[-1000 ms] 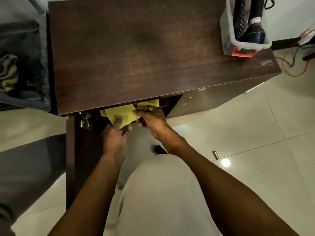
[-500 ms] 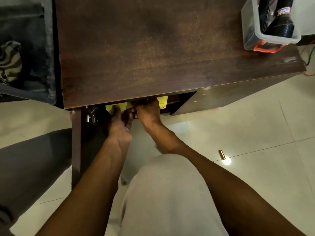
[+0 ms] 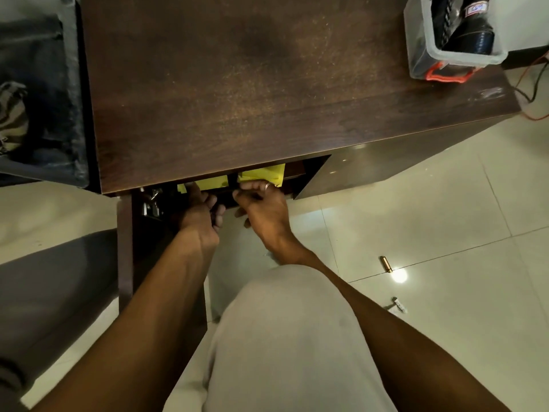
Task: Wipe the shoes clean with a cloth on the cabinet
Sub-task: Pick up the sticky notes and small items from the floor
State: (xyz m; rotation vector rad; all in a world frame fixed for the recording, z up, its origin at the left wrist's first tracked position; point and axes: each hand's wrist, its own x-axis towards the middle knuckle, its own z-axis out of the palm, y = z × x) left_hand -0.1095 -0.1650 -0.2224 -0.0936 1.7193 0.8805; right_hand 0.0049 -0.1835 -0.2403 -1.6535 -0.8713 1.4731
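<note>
Looks down from head height onto a pale tiled floor [image 3: 445, 233] and, standing on it, a dark wooden cabinet [image 3: 252, 84] filling the upper middle of the view. Shows a bent knee in light trousers [image 3: 297, 337] at the bottom centre, with both bare forearms stretched past it toward the cabinet front. Shows a dark bin [image 3: 35, 99] just left of the cabinet.

Finds a clear plastic box [image 3: 445, 59] on the far right corner of the cabinet top, with black shoes [image 3: 472, 34] inside it. Finds a yellow cloth [image 3: 261, 173] in an open compartment just beneath the top's near edge, partly hidden by that edge.

Reaches with the left hand [image 3: 197, 215] to the cloth's left part, one digit stretched up against it, the other fingers curled below. Sets the right hand [image 3: 264, 209] at the cloth's right part, fingers curled, tips at its near edge. Cannot tell, for either hand, between a real pinch on the cloth and a mere touch.

Picks out a metal hinge [image 3: 151, 200] inside the opening, just left of the left hand. Picks out a small brass-coloured cylinder [image 3: 386, 264] on the floor, well right of the arms, and a ring [image 3: 267, 186] on one right finger.
</note>
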